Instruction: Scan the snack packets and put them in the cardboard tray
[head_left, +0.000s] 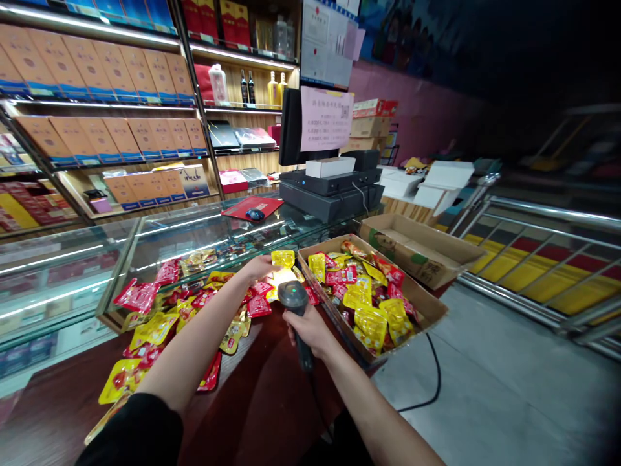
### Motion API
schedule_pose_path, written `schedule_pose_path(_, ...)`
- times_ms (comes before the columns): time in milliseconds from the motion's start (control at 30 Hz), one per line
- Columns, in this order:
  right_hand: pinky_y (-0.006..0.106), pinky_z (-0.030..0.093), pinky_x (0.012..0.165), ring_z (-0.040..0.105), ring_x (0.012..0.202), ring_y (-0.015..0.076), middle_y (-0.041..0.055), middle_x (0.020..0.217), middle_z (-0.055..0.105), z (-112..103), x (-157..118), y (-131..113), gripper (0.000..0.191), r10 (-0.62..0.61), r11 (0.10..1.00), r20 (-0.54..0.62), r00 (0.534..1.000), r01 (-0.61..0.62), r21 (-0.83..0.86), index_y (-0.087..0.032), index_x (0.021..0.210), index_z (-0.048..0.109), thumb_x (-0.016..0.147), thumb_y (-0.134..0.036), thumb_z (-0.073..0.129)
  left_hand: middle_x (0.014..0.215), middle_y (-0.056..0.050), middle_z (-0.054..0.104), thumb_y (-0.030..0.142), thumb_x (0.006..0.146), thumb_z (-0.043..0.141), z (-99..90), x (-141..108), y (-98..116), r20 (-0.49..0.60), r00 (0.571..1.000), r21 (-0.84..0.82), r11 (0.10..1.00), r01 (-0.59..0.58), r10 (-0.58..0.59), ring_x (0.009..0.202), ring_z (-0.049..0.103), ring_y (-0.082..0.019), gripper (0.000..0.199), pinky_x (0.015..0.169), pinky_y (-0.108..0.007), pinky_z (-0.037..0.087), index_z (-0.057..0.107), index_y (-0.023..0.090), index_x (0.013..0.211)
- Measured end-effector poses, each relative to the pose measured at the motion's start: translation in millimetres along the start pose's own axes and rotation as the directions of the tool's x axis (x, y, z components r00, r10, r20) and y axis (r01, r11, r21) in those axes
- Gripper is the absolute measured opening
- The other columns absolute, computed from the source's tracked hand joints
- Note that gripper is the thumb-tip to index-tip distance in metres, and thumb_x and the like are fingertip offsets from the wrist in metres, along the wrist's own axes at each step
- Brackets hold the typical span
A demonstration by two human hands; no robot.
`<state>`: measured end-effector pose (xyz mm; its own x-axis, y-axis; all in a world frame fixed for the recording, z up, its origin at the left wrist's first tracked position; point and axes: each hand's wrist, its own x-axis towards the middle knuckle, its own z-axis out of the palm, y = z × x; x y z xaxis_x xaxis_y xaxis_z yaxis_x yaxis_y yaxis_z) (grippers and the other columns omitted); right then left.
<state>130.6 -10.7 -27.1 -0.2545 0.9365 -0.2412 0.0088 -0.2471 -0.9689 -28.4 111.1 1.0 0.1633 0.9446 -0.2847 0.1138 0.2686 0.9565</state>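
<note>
My right hand (310, 327) is wrapped round the grip of a dark barcode scanner (293, 296), whose cord runs down toward me. Bright light from the scanner falls just beyond it. At the far side of that light, my left hand (259, 266) pinches a yellow snack packet (283, 259) by its left edge. Loose red and yellow snack packets (155, 329) lie spread on the dark red table (252, 401) to the left, under and around my left forearm. Close by on the right stands an open cardboard box (339, 323) filled with similar packets.
A second open carton (422, 249) sits behind the filled box. Beyond the glass counter (233, 236) are a mouse (255, 214) on a red pad and a monitor (291, 126) over a cash drawer (325, 199). Metal railings (543, 239) stand right; a black cable (439, 369) loops above the floor.
</note>
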Motion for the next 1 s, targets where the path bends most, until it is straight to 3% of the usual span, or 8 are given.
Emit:
schedule_pose_path(100, 0.023, 0.04, 0.041, 0.049, 0.04, 0.0117, -0.0032, 0.047, 0.055, -2.9, -1.8, -5.4, 0.007, -0.032, 0.999, -0.038, 0.999, 0.032, 0.01, -0.018, 0.066, 0.056, 0.064, -0.025, 0.058, 0.078, -0.004, 0.072, 0.031, 0.049, 0.087, -1.2, -1.8, -1.0, 0.026, 1.0, 0.008, 1.0, 0.01, -0.01, 0.061, 0.064, -0.014, 0.053, 0.056, -0.025, 0.052, 0.069, 0.015, 0.095)
schedule_pose_path(233, 0.027, 0.048, 0.073, 0.062, 0.08, 0.0164, 0.0007, 0.086, 0.069, -16.5, -1.3, -24.9, 0.029, -0.265, 0.962, -0.204, 0.943, 0.272, 0.011, -0.018, 0.088, 0.066, 0.059, -0.02, 0.064, 0.079, -0.004, 0.072, 0.033, 0.05, 0.086, 2.3, -9.3, 2.3, 0.091, 0.996, -0.033, 0.999, 0.007, -0.004, 0.065, 0.066, -0.015, 0.048, 0.061, -0.025, 0.054, 0.069, 0.014, 0.09)
schedule_pose_path(367, 0.026, 0.046, 0.073, 0.06, 0.077, 0.0162, 0.0005, 0.08, 0.068, -41.0, 6.7, -51.0, 0.026, -0.185, 0.965, -0.287, 0.94, 0.23, 0.129, -0.017, 0.084, 0.067, 0.059, -0.022, 0.066, 0.087, -0.008, 0.072, 0.033, 0.057, 0.084, 21.2, -11.4, 16.8, 0.167, 0.986, -0.097, 0.995, 0.01, 0.006, 0.074, 0.069, -0.017, 0.044, 0.067, -0.026, 0.055, 0.068, 0.013, 0.093)
schedule_pose_path(600, 0.023, 0.043, 0.058, 0.055, 0.058, 0.0108, -0.0018, 0.067, 0.065, -118.4, 16.1, -91.3, 0.024, -0.138, 0.915, -0.39, 0.911, 0.267, 0.302, -0.016, 0.076, 0.066, 0.051, -0.017, 0.066, 0.091, -0.011, 0.072, 0.025, 0.066, 0.079, 108.5, 28.5, 62.7, 0.223, 0.972, -0.186, 0.982, -0.025, 0.067, 0.076, 0.069, -0.018, 0.033, 0.071, -0.028, 0.056, 0.068, 0.01, 0.094)
schedule_pose_path(700, 0.022, 0.041, 0.055, 0.053, 0.056, 0.0102, -0.0019, 0.064, 0.064, -155.5, 13.7, -103.4, 0.023, -0.135, 0.911, -0.457, 0.879, 0.292, 0.293, -0.015, 0.074, 0.066, 0.051, -0.017, 0.066, 0.092, -0.012, 0.072, 0.026, 0.067, 0.078, 146.8, 52.2, 79.3, 0.223, 0.972, -0.148, 0.988, -0.044, 0.076, 0.077, 0.069, -0.018, 0.041, 0.068, -0.026, 0.055, 0.066, 0.01, 0.103)
schedule_pose_path(767, 0.023, 0.041, 0.056, 0.055, 0.06, 0.0115, -0.0008, 0.066, 0.065, -172.4, 11.0, -107.6, 0.025, -0.129, 0.903, -0.499, 0.857, 0.31, 0.298, -0.015, 0.076, 0.067, 0.051, -0.018, 0.067, 0.096, -0.012, 0.071, 0.028, 0.066, 0.079, 158.3, 65.5, 82.2, 0.152, 0.984, -0.066, 0.994, -0.088, 0.097, 0.08, 0.068, -0.019, 0.053, 0.069, -0.027, 0.054, 0.062, 0.01, 0.113)
schedule_pose_path(867, 0.022, 0.044, 0.063, 0.059, 0.074, 0.0139, 0.0023, 0.08, 0.07, -179.6, 6.9, -106.7, 0.029, -0.127, 0.882, -0.535, 0.836, 0.342, 0.324, -0.014, 0.08, 0.069, 0.051, -0.018, 0.068, 0.102, -0.013, 0.07, 0.034, 0.063, 0.08, 146.3, 74.3, 71.9, 0.05, 0.987, 0.061, 0.986, -0.153, 0.15, 0.089, 0.066, -0.021, 0.066, 0.071, -0.028, 0.053, 0.058, 0.009, 0.12)
schedule_pose_path(1000, 0.022, 0.045, 0.062, 0.06, 0.074, 0.014, 0.0029, 0.084, 0.07, -156.2, 2.9, -95.8, 0.032, -0.085, 0.872, -0.416, 0.905, 0.27, 0.409, -0.015, 0.083, 0.071, 0.051, -0.018, 0.069, 0.096, -0.009, 0.07, 0.044, 0.061, 0.078, 95.5, 54.7, 46.2, 0.02, 0.982, 0.115, 0.975, -0.191, 0.19, 0.086, 0.066, -0.019, 0.055, 0.07, -0.026, 0.052, 0.066, 0.013, 0.105)
